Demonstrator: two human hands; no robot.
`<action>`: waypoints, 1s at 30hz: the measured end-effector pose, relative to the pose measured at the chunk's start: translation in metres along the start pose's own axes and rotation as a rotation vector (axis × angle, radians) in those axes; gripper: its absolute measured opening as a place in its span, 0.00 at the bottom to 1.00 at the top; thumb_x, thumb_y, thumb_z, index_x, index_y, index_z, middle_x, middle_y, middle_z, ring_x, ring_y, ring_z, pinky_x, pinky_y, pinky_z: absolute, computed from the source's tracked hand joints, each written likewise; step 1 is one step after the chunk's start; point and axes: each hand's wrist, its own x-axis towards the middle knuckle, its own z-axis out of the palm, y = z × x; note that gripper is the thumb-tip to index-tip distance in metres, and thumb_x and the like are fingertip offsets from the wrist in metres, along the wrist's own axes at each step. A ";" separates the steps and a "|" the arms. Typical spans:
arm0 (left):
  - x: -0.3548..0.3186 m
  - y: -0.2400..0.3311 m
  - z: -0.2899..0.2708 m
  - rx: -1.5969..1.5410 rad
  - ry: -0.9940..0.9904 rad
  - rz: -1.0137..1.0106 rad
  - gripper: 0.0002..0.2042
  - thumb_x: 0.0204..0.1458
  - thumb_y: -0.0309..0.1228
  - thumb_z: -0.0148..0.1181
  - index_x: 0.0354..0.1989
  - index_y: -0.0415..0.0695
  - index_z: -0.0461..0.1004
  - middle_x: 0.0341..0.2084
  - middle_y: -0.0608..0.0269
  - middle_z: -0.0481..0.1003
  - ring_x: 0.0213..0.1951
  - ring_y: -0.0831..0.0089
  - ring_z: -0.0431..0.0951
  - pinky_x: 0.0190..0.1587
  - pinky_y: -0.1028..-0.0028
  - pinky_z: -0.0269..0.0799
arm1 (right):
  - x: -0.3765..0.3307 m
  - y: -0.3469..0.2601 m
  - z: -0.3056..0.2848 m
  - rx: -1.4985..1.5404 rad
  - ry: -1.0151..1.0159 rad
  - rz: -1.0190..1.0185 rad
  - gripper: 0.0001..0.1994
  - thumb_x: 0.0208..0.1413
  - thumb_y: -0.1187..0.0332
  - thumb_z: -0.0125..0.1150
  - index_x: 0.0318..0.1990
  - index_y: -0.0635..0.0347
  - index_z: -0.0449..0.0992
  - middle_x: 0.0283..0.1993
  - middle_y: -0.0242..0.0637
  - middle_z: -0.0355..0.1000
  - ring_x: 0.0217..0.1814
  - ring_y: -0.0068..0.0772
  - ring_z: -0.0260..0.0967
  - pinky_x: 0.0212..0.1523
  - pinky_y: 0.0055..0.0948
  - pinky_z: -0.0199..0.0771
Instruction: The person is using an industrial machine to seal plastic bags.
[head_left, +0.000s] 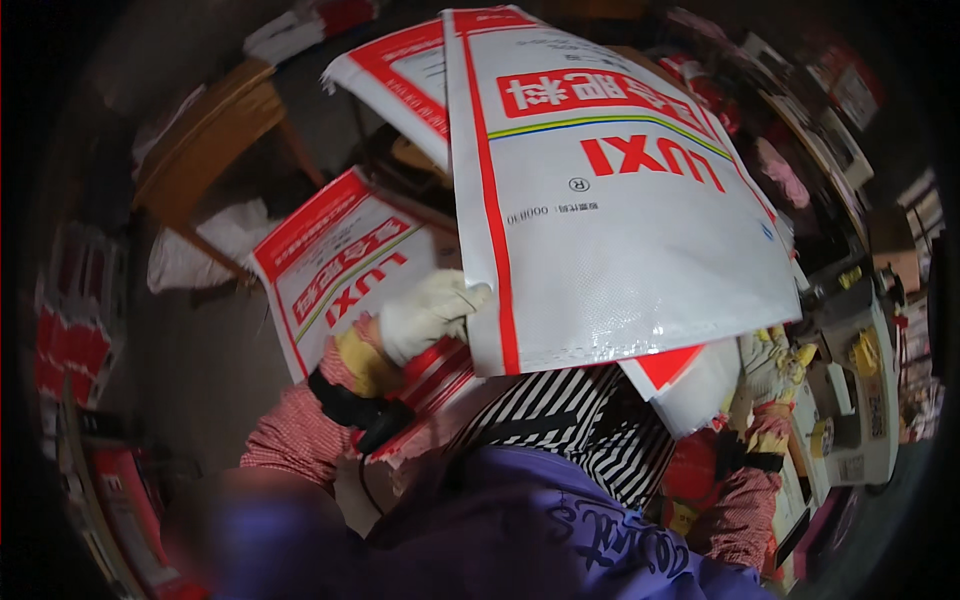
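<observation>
A large white woven sack [620, 270] with red bands and red lettering stretches in front of me, its printing upside down. My left hand [428, 315], in a white glove, is closed on the sack's lower left edge. By its lower right corner is my right hand [768, 368], in a yellowish-white glove; the sack hides most of its fingers, so I cannot tell its grip. Another printed sack [345, 260] hangs beyond my left wrist, and part of a further sack [390, 85] shows behind the large one. Under the lower edge pokes a white and red sack piece [695, 390].
A pale machine [865, 410] stands on the bench at the right, close to my right arm. A wooden stool or chair [215, 140] is at the far left, with a crumpled white sack [205, 245] below it. Stacked red and white sacks [75, 350] are at the left edge.
</observation>
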 end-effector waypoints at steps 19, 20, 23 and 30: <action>-0.264 -0.175 -0.139 -0.349 1.226 0.214 0.11 0.52 0.29 0.46 0.38 0.37 0.71 0.32 0.57 0.74 0.32 0.71 0.75 0.35 0.73 0.73 | 0.144 0.417 0.090 -2.217 -0.592 -0.256 0.17 0.43 0.52 0.58 0.26 0.60 0.74 0.17 0.40 0.70 0.22 0.38 0.71 0.21 0.33 0.69; -0.298 -0.195 -0.134 -0.321 1.354 0.117 0.10 0.52 0.29 0.47 0.35 0.37 0.72 0.30 0.58 0.75 0.30 0.72 0.75 0.32 0.73 0.72 | 0.102 0.436 0.118 -2.008 -0.340 0.120 0.20 0.44 0.51 0.57 0.30 0.61 0.73 0.18 0.39 0.71 0.22 0.41 0.71 0.22 0.33 0.70; -0.303 -0.266 -0.141 0.088 1.469 -0.268 0.13 0.51 0.34 0.47 0.32 0.36 0.73 0.25 0.53 0.74 0.24 0.66 0.74 0.31 0.70 0.71 | 0.111 0.448 0.078 -1.711 -0.412 0.171 0.18 0.46 0.54 0.55 0.35 0.62 0.72 0.25 0.38 0.70 0.28 0.37 0.69 0.28 0.30 0.68; -0.264 -0.342 -0.127 0.589 1.406 -0.678 0.15 0.49 0.39 0.47 0.34 0.43 0.74 0.30 0.49 0.74 0.36 0.58 0.74 0.39 0.66 0.68 | 0.148 0.461 0.018 -1.108 0.075 0.567 0.21 0.53 0.59 0.49 0.52 0.61 0.64 0.42 0.39 0.69 0.45 0.28 0.65 0.48 0.23 0.63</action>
